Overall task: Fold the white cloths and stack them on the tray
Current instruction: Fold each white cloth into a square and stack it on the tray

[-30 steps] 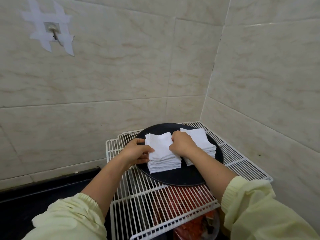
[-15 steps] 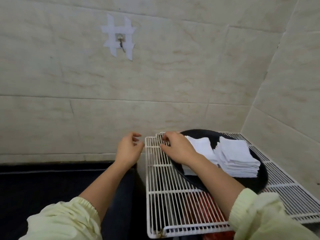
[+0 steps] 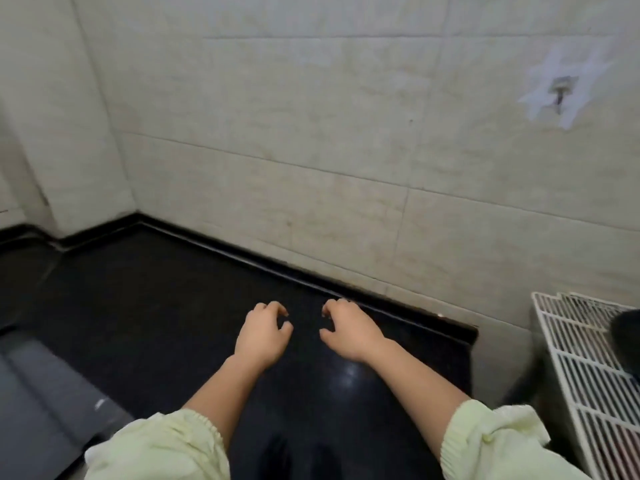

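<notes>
Tiled wall (image 3: 311,133): pale marbled tiles, fills the upper view; meets a second wall at a corner on the left.

Counter (image 3: 156,306): black, glossy, runs along the foot of the wall; a light reflection shows between the forearms.

Wire rack (image 3: 581,358): white, at the right edge, standing apart from the counter's end; its long bars run toward the viewer.

Sleeves (image 3: 156,445): pale yellow-green, gathered cuffs, pushed up both forearms.

Left hand (image 3: 263,336): over the counter, palm down, holding nothing. Fingers (image 3: 277,308) loosely curled and slightly spread, thumb out toward the other hand. Whether the tips touch the surface cannot be told.

Right hand (image 3: 349,332): just beside the left, a narrow gap between them, palm down, holding nothing. Fingers (image 3: 334,303) curled in the same loose claw, tips pointing at the left hand.

Tray (image 3: 627,337): black, only a rounded sliver in view at the right edge, resting on the wire rack, well apart from both hands. Its long axis cannot be told. The white cloths lie outside the view.

Wall hook (image 3: 562,90): small metal fitting, upper right, fixed under crossed white tape strips; blurred.
</notes>
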